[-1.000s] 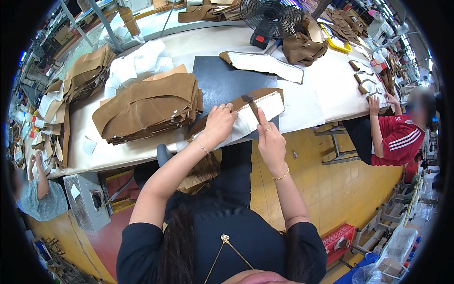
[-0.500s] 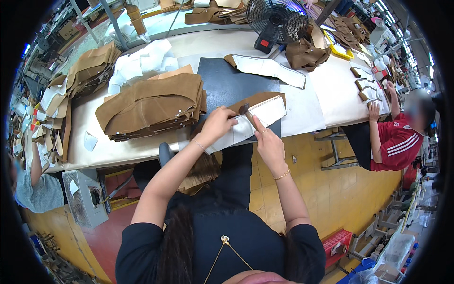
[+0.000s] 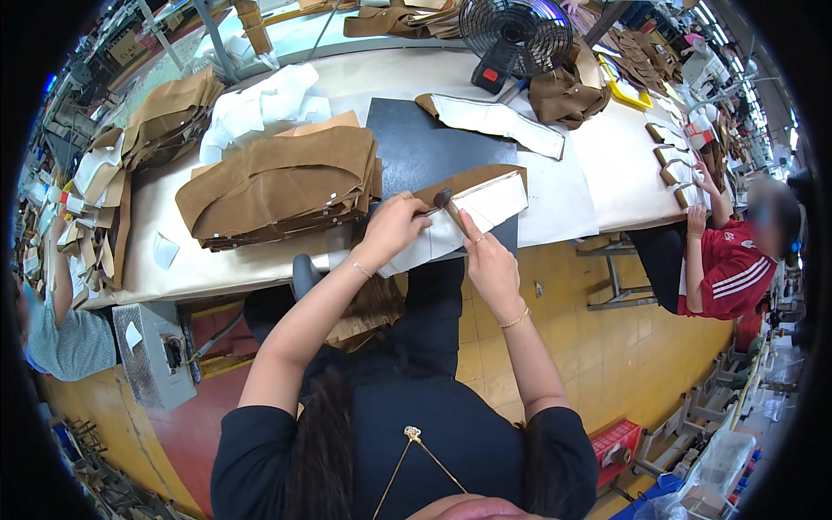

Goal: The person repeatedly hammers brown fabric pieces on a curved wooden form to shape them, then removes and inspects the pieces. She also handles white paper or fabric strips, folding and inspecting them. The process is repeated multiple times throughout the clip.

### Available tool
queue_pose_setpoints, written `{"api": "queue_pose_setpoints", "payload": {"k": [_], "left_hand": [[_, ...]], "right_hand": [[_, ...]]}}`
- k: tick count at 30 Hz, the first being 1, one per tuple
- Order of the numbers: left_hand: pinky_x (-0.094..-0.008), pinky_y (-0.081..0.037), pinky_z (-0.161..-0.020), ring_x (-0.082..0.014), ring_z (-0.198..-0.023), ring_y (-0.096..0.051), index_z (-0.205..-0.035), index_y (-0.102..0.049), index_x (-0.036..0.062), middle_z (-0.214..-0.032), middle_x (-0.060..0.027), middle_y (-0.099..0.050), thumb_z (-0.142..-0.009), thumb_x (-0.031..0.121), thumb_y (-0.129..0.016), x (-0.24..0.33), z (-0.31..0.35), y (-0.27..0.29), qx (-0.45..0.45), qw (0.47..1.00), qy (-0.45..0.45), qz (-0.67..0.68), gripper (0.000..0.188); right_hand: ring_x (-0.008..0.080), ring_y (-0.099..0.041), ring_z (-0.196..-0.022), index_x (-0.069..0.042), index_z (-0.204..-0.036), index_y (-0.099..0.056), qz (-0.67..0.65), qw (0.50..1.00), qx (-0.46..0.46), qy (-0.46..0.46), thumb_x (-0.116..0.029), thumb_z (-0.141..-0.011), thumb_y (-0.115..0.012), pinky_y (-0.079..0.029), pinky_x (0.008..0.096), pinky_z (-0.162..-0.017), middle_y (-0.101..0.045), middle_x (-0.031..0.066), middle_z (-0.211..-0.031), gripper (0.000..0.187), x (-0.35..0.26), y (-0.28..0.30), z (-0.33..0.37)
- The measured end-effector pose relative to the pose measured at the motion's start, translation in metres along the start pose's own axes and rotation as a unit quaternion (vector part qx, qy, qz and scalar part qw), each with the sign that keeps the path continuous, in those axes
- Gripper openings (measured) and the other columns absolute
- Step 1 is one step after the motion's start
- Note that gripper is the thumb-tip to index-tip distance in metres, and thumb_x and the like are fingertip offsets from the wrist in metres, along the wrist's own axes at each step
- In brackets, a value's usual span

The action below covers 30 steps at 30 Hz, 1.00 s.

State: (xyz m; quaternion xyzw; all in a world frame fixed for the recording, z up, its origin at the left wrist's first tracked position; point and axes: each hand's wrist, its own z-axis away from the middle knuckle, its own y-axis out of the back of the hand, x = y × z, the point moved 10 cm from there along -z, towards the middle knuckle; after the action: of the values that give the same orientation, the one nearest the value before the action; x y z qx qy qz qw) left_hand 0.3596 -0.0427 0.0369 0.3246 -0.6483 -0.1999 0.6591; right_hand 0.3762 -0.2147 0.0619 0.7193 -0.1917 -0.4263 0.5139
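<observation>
My right hand (image 3: 494, 267) is closed around the wooden handle of a small hammer (image 3: 454, 217). The hammer's dark head is over the seam of a brown leather-like panel with white backing (image 3: 498, 198), close to my left fingers; whether it touches cannot be made out. My left hand (image 3: 394, 227) pinches the folded edge of that panel, whose near end hangs toward my lap. Beneath the panel lies a dark flat board (image 3: 403, 134). To the left of my left hand sits a thick stack of brown panels (image 3: 273, 186).
Another white-backed brown piece (image 3: 498, 123) lies at the board's far side, below a black fan (image 3: 516, 35). White pieces (image 3: 260, 108) lie behind the stack. A co-worker in a red shirt (image 3: 732, 269) works at right; another person in grey (image 3: 74, 338) is at left.
The hammer head has shifted very slightly, and my hands keep nearly the same places. The whole view has moved a little. The co-worker's hands at the right have shifted slightly.
</observation>
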Motion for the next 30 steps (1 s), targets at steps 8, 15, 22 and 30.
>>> {"api": "queue_pose_setpoints", "payload": {"k": [8, 15, 22, 30], "left_hand": [[-0.0415, -0.050, -0.084, -0.0299, -0.093, -0.064, -0.095, -0.074, 0.0056, -0.094, -0.0103, -0.064, -0.085, 0.017, -0.068, 0.021, 0.012, -0.007, 0.027, 0.976, -0.125, -0.177, 0.016], [-0.0430, -0.050, -0.082, -0.0304, -0.089, -0.063, -0.095, -0.073, 0.0044, -0.091, -0.0098, -0.061, -0.087, 0.016, -0.067, 0.004, 0.009, 0.000, 0.029, 0.993, -0.096, -0.059, 0.015], [-0.0423, -0.051, -0.081, -0.0316, -0.087, -0.062, -0.093, -0.072, 0.0016, -0.089, -0.0112, -0.059, -0.087, 0.013, -0.066, 0.018, 0.017, 0.002, 0.039, 0.983, -0.129, -0.129, 0.013], [-0.0443, -0.050, -0.082, -0.0362, -0.091, -0.063, -0.093, -0.070, -0.0017, -0.094, -0.0158, -0.063, -0.088, 0.009, -0.065, 0.013, -0.022, -0.013, 0.030, 0.995, -0.095, -0.012, 0.013]], "right_hand": [[0.0366, -0.065, -0.069, -0.027, -0.147, -0.049, -0.083, 0.993, 0.081, 0.014, -0.017, -0.098, -0.057, -0.054, 0.0464, -0.061, -0.063, 0.0140, -0.086, 0.051, -0.022, 0.019, 0.009], [0.0347, -0.064, -0.068, -0.028, -0.147, -0.049, -0.017, 1.000, 0.009, 0.004, -0.017, -0.098, -0.057, -0.053, 0.0458, -0.061, -0.062, 0.0130, -0.084, 0.051, -0.007, -0.003, 0.006], [0.0341, -0.063, -0.067, -0.027, -0.147, -0.050, -0.092, 0.989, 0.115, 0.031, -0.017, -0.099, -0.056, -0.052, 0.0460, -0.061, -0.062, 0.0121, -0.084, 0.049, -0.025, 0.017, 0.015], [0.0284, -0.060, -0.073, -0.018, -0.148, -0.049, -0.109, 0.987, 0.120, -0.010, -0.013, -0.102, -0.054, -0.050, 0.0379, -0.071, -0.064, 0.0145, -0.088, 0.047, -0.007, 0.037, 0.005]]}}
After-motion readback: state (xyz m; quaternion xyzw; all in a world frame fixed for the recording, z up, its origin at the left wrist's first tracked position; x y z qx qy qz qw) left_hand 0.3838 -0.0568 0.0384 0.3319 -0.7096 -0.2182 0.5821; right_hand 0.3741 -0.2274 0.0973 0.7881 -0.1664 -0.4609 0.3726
